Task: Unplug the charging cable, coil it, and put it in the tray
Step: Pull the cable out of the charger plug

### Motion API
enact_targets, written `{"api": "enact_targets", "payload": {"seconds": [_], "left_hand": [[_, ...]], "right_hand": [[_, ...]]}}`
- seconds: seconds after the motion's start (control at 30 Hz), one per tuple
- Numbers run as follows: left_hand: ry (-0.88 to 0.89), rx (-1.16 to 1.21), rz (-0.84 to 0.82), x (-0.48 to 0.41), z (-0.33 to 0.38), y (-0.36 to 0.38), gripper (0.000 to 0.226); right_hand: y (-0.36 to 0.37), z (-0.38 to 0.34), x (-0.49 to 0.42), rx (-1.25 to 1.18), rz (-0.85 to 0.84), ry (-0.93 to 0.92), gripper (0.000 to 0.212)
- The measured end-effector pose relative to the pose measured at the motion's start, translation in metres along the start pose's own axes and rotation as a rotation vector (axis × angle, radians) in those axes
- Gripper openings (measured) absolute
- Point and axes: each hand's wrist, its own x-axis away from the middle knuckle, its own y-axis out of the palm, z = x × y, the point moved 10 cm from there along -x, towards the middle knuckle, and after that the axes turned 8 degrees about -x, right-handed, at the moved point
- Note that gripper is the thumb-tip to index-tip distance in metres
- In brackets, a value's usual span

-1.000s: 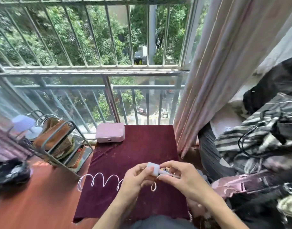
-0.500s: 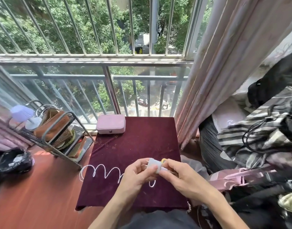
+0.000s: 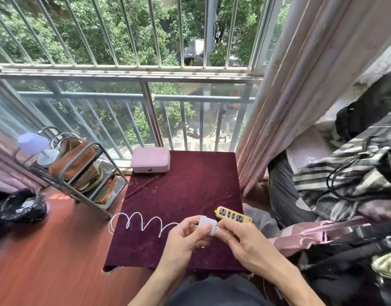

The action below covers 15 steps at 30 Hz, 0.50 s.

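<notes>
A: Hands, quick.

B: Both busy. Left hand [image 3: 185, 238] grips a white charger block [image 3: 208, 225], thumb on the near face and fingers curled behind it. Right hand [image 3: 245, 242] pinches the plug end of the charging cable [image 3: 142, 221] between thumb and forefinger, right at the block's right side.

A: Is the plug in the block or out?

B: Can't tell, the fingertips cover the joint.

A: Where's the rest of the cable?

B: On the desk [image 3: 183, 191], which has a dark red cloth over it. The cable is white and lies in loose wavy loops along the near left part. The leftmost loop hangs over the desk's left edge, and the right end goes in behind the left hand.

A: Power strip?

B: Yellow power strip [image 3: 233, 215] lies flat at the desk's near right corner, sockets up, its near end hidden by the right hand. The block is held just beside its left end. Can't tell if they touch.

A: Anything else on the desk?

B: A pink box [image 3: 150, 160] at the far left corner, lid down, well apart from the hands.

A: Surroundings?

B: A wire rack [image 3: 84, 175] on the floor to the left, with a lavender lamp [image 3: 33, 144] on top. There's a pink curtain [image 3: 289, 96] on the right and window bars behind the desk.
</notes>
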Motion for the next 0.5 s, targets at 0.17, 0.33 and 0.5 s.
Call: {"api": "enact_targets", "payload": {"seconds": [0.17,0.33,0.5], "left_hand": [[-0.013,0.002,-0.011,0.003,-0.010,-0.004,0.044],[-0.029,0.034,0.005,0.007,-0.019,-0.013,0.043],[-0.061,0.045,0.019,0.008,-0.030,-0.023,0.041]], "right_hand": [[0.007,0.004,0.001,-0.002,-0.032,0.017,0.040],[0.019,0.003,-0.001,-0.031,-0.076,0.022,0.036],[0.031,0.000,-0.005,-0.098,-0.112,0.036,0.033]]}}
